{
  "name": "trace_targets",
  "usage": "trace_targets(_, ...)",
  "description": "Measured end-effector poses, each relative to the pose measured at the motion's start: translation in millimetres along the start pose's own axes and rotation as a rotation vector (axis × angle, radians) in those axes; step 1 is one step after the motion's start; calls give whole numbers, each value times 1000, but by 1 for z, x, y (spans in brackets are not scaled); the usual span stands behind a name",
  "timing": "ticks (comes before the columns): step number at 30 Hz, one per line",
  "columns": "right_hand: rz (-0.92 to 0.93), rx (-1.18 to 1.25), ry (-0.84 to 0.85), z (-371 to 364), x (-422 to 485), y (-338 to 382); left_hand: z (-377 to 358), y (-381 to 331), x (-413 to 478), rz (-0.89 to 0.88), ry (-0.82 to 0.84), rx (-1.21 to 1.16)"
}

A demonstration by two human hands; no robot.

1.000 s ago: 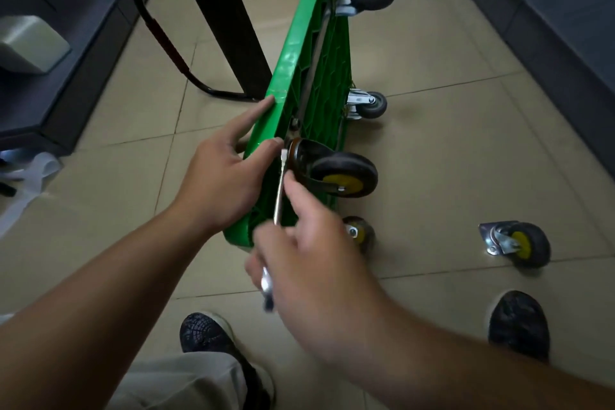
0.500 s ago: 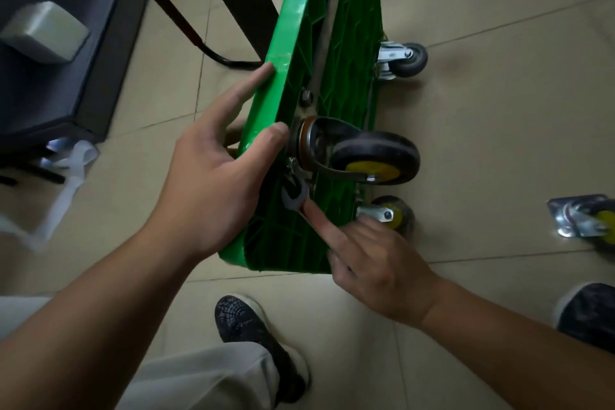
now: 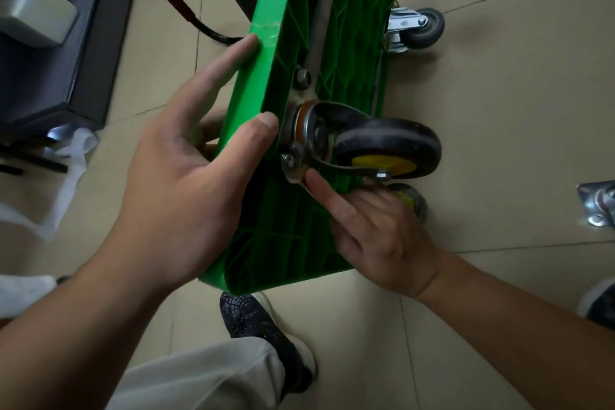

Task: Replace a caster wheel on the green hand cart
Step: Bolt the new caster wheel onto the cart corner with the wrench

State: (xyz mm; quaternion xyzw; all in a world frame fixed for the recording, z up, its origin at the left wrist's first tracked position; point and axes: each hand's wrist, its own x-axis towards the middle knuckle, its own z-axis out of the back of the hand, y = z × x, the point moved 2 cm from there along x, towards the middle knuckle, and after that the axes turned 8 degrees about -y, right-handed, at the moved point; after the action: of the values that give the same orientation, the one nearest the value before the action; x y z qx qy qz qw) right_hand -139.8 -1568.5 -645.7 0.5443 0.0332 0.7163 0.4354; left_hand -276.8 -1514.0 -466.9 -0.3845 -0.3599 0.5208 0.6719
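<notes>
- Two hands are busy. The left hand [image 3: 186, 183] clamps the raised long edge of the green hand cart [image 3: 276, 226], thumb on the ribbed underside and fingers over the deck side, steadying it.
- The cart stands on its side on the tiled floor [image 3: 499, 93], ribbed underside facing right.
- The caster wheel [image 3: 389, 146], black tyre with a yellow hub, sticks out sideways from the underside near the close end. Its plate sits against the plastic.
- The right hand [image 3: 376, 230] curls round a wrench [image 3: 294, 170], index finger stretched along the shank. The wrench head sits on a bolt at the plate's lower corner; the handle is mostly hidden under the hand.
- A loose caster [image 3: 599, 206] lies on the floor at the right edge, well apart. Can't tell if it is the old or the new one.
- Handling, my guess:
  - The cart is stiff moulded plastic, lightish but long and tippy on edge, so grip the top rim close to the caster.
  - The caster is a steel fork plus rubber, dense, and likely swivels. Take it by the plate or fork, not the tyre.
  - The wrench is thin and smooth and may slip off the bolt, so keep finger pressure near the head.
</notes>
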Motion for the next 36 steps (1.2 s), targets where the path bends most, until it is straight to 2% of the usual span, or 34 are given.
trace_targets(17, -123, 108, 65, -8, 0, -1, -2, -2, 0, -23, -25, 56)
trace_targets(29, -495, 341, 128, 5, 2, 52, -3, -5, -1, 17, -70, 57)
trace_targets(36, -900, 595, 82, 23, 27, 126, -1, -4, 1, 26, -67, 116)
